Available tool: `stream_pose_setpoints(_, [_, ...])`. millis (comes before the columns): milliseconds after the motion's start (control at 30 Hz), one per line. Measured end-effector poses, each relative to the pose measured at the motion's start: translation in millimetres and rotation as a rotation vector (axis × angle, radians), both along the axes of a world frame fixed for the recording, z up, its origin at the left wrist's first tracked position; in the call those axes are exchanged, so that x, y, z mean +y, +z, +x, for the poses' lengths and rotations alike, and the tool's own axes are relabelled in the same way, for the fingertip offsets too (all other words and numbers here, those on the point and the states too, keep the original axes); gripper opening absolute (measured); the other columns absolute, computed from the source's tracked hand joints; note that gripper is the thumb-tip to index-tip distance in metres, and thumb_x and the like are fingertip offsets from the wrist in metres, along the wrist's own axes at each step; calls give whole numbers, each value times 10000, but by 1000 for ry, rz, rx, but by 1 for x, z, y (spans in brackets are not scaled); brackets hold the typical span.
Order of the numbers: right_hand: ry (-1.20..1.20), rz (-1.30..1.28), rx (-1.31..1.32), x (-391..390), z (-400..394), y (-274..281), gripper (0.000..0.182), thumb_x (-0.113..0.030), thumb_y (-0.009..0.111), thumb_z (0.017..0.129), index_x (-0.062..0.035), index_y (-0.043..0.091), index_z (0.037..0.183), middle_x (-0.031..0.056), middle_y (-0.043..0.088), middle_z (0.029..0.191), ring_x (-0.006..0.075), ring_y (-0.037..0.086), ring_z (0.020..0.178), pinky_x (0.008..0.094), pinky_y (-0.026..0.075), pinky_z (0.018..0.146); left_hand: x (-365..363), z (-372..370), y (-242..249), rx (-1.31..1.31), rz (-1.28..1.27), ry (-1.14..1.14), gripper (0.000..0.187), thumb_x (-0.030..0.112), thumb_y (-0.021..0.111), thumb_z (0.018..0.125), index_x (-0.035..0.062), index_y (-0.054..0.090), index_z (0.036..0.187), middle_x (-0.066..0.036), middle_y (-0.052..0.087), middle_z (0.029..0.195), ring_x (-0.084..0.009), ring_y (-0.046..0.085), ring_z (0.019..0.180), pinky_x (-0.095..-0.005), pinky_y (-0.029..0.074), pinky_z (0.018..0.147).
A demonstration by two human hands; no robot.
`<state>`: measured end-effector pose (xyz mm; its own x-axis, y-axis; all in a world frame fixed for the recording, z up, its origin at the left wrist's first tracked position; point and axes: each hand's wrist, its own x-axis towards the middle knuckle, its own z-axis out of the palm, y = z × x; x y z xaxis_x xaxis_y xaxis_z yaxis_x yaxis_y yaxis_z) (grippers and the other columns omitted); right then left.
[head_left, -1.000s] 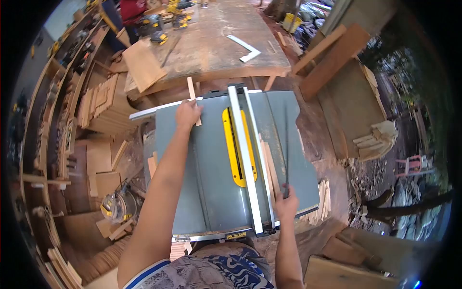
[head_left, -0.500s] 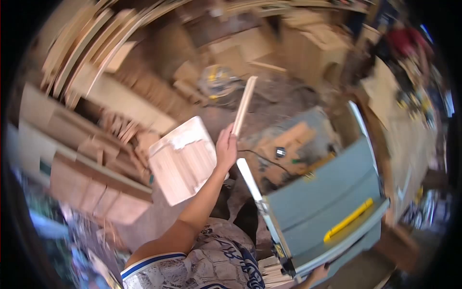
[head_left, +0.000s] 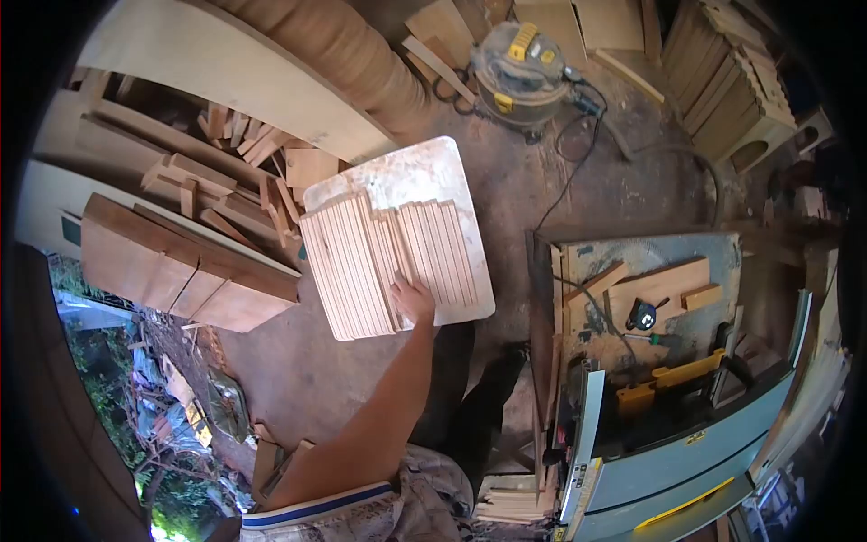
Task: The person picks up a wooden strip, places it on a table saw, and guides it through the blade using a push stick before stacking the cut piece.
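My left hand (head_left: 413,300) reaches down to a row of pale wooden strips, its fingers closed around the end of one wooden strip (head_left: 403,257) in the middle of the row. Many more strips (head_left: 348,271) lie side by side, close together, on a white board with rounded corners (head_left: 420,167). Their far ends are uneven. The hand hides the near end of the strip it touches. My right hand is out of view.
On the right stands a table saw (head_left: 686,456) with a yellow push stick (head_left: 684,503). Behind it, a tape measure (head_left: 642,313) and wood offcuts lie on a panel. A shop vacuum (head_left: 524,77) with a cable stands on the floor. Planks (head_left: 181,262) fill the left.
My left hand has carried the wooden strip from the air beside the board down to the row. My view has turned left, and my right hand has left the frame.
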<state>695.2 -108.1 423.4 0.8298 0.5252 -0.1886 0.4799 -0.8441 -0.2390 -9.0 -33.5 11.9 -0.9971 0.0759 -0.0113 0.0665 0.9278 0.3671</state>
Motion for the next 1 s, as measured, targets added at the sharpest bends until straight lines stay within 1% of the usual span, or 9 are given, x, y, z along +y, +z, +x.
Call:
stream_pose_setpoints(67, [-19, -9, 9, -3, 1, 0, 485, -301, 676, 947, 94, 694, 1228, 227, 749, 1137, 319, 688, 988, 462, 532, 933, -5, -3, -8, 8, -62, 184, 602, 215, 649, 853, 159, 525, 1440, -184, 559, 1196, -414, 536, 1148, -583, 431, 958])
stream_pose_setpoints(167, [-46, 5, 25, -7, 5, -1, 483, -300, 672, 949, 93, 695, 1229, 226, 749, 1139, 319, 688, 988, 462, 531, 934, -9, -12, -3, 68, -205, 137, 607, 236, 666, 834, 176, 554, 1428, -179, 542, 1266, -401, 533, 1180, -572, 434, 992])
stream_pose_setpoints(233, [-69, 28, 29, -14, 9, -1, 482, -299, 669, 950, 93, 695, 1229, 225, 749, 1140, 318, 688, 987, 462, 531, 935, -9, -20, 19, -52, -252, -212, 561, 260, 661, 838, 180, 594, 1389, -155, 538, 1301, -392, 524, 1214, -572, 444, 1010])
stream_pose_setpoints(333, [-106, 59, 48, -26, 14, -3, 480, -297, 665, 951, 92, 696, 1229, 224, 750, 1142, 318, 688, 987, 462, 530, 937, -10, -38, 20, -150, -154, -223, 503, 253, 678, 838, 169, 633, 1332, -160, 546, 1362, -388, 586, 1175, -525, 496, 971])
stream_pose_setpoints(433, [-133, 81, 61, -34, 16, -9, 478, -296, 661, 952, 91, 696, 1230, 223, 750, 1144, 318, 688, 986, 461, 530, 938, 5, -52, 15, -92, -48, -112, 442, 252, 712, 824, 142, 654, 1249, -164, 637, 1296, -378, 668, 1086, -480, 543, 905])
stream_pose_setpoints(533, [-149, 69, 72, -42, 20, -10, 476, -295, 657, 953, 90, 697, 1230, 222, 750, 1146, 318, 688, 986, 461, 530, 939, 1, -60, 14, -265, -93, -188, 334, 212, 687, 821, 72, 640, 1120, -169, 737, 979, -383, 712, 966, -493, 552, 871])
stream_pose_setpoints(800, [-164, 71, 81, -46, 35, -11, 471, -292, 647, 957, 88, 698, 1231, 219, 751, 1152, 317, 688, 984, 461, 528, 943, -3, -54, 12, -230, -172, -206, 296, 249, 741, 824, 85, 656, 1056, -137, 743, 940, -352, 726, 914, -472, 568, 848])
stream_pose_setpoints(967, [-167, 92, 98, -51, 49, -9, 469, -289, 641, 959, 87, 699, 1231, 217, 752, 1155, 316, 688, 983, 460, 527, 945, 7, -59, 21, -410, -301, -124, 401, 396, 755, 803, 87, 780, 1057, -168, 783, 1023, -359, 745, 1016, -468, 577, 916])
stream_pose_setpoints(1000, [-165, 91, 105, -52, 54, -7, 468, -289, 639, 959, 87, 699, 1231, 216, 752, 1156, 316, 688, 983, 460, 527, 945, 5, -61, 16, -352, -290, -70, 445, 457, 776, 771, 129, 813, 1070, -170, 788, 1024, -355, 749, 1033, -457, 584, 934])
